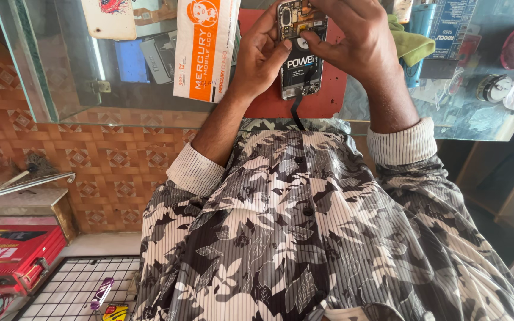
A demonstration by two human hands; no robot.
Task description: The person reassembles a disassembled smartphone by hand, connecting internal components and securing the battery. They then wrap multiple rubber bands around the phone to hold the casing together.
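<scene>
**Both hands on an opened phone at the top of the frame**

In the upper middle of the frame an opened smartphone point(300, 53), its back cover off and the black battery and circuit board exposed, lies over a red mat point(328, 95) on the glass surface point(477, 116). The left hand point(260, 56) clasps the phone's left edge, thumb pressed on the battery, so its grip is clamped on the phone. The right hand point(352, 35) covers the phone's upper right, thumb on the board area and fingers curled over the top edge, also closed on the phone. A black flex ribbon point(297, 116) hangs from the phone's lower end toward the person's patterned shirt. Just left of the left hand lies a white and orange package point(203, 47). Right of the right hand sits a green cloth point(410, 44). A red box point(13, 252) rests at the lower left
</scene>
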